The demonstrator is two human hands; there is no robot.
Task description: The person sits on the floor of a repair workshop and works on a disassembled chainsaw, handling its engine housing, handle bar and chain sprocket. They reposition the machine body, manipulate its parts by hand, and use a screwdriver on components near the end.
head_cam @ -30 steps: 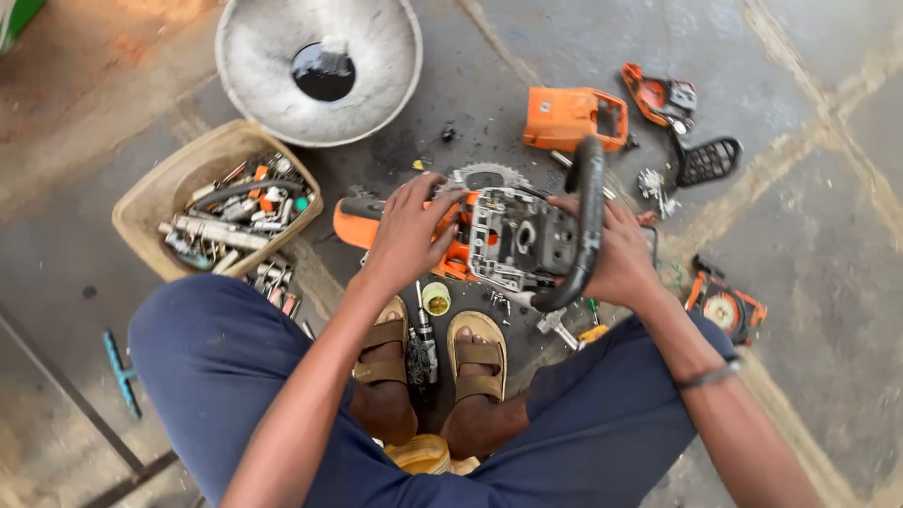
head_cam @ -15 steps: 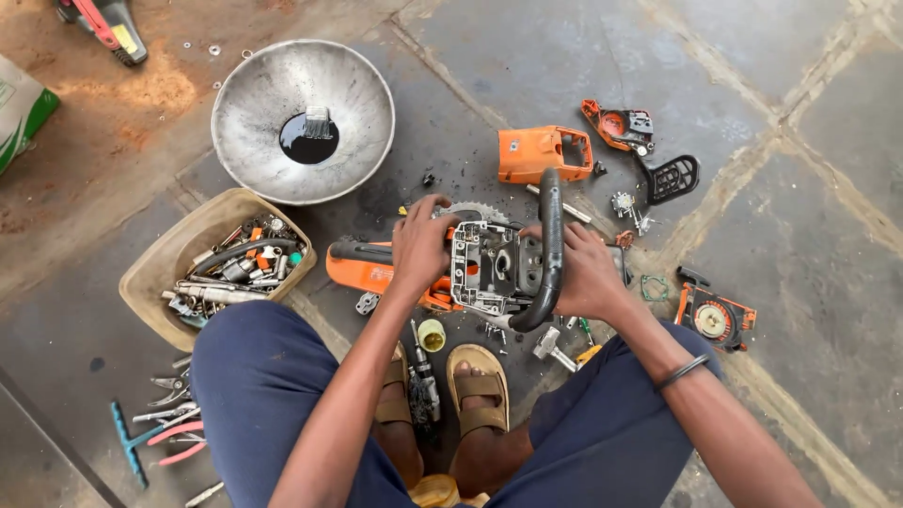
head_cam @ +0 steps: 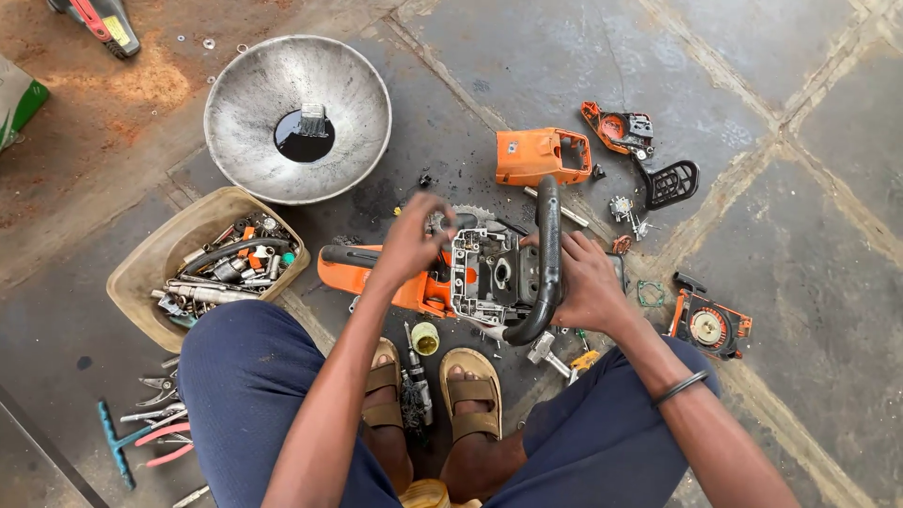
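Observation:
A partly stripped orange chainsaw body (head_cam: pixel 480 277) lies on the stone floor in front of my feet, its grey metal casing exposed. My left hand (head_cam: pixel 414 240) hovers over its upper left corner, fingers pinched around a small part near the toothed metal piece (head_cam: pixel 470 218); what it holds is too small to tell. My right hand (head_cam: pixel 583 282) rests against the black curved front handle (head_cam: pixel 547 263) and steadies the body from the right.
A big metal bowl (head_cam: pixel 254 103) with dark oil and a brush sits at the back left. A tan tub of tools (head_cam: pixel 141 268) stands at left, pliers (head_cam: pixel 155 414) beside my knee. Orange covers (head_cam: pixel 541 155), a black handle part (head_cam: pixel 670 183) and a starter unit (head_cam: pixel 710 325) lie right.
My left hand has lifted off the chainsaw body and moved up to its top left corner, fingers pinched. The view has shifted, showing more of the floor behind the bowl.

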